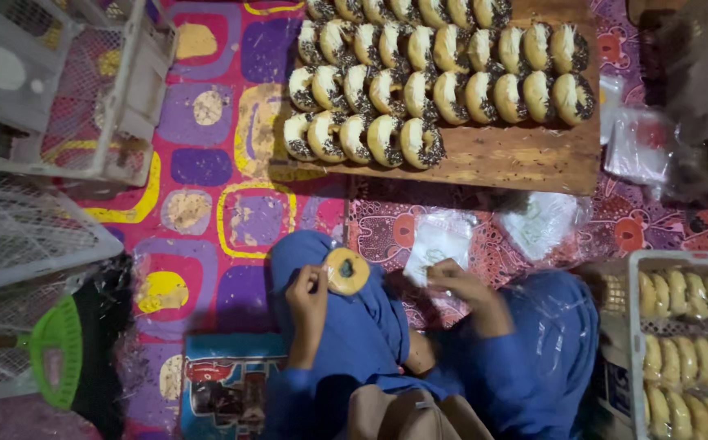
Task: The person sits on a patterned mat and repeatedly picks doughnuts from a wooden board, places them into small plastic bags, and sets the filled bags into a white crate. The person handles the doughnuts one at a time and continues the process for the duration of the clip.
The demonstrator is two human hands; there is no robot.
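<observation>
My left hand (308,295) is shut on a ring doughnut (346,270) with a dark topping, held up over my blue-clad lap. My right hand (458,281) grips the edge of a small clear plastic bag (435,243) just to the right of the doughnut. The doughnut and the bag are a short gap apart. Beyond my hands lies a wooden board (517,155) carrying several rows of doughnuts (419,90) standing on edge, with white cream and chocolate sprinkles.
A white crate (633,269) at the right holds packed doughnuts (688,342). More clear bags (543,218) lie below the board. White mesh crates (60,90) stand at the left, above a green plastic tool (54,352). A patterned mat (207,204) covers the floor.
</observation>
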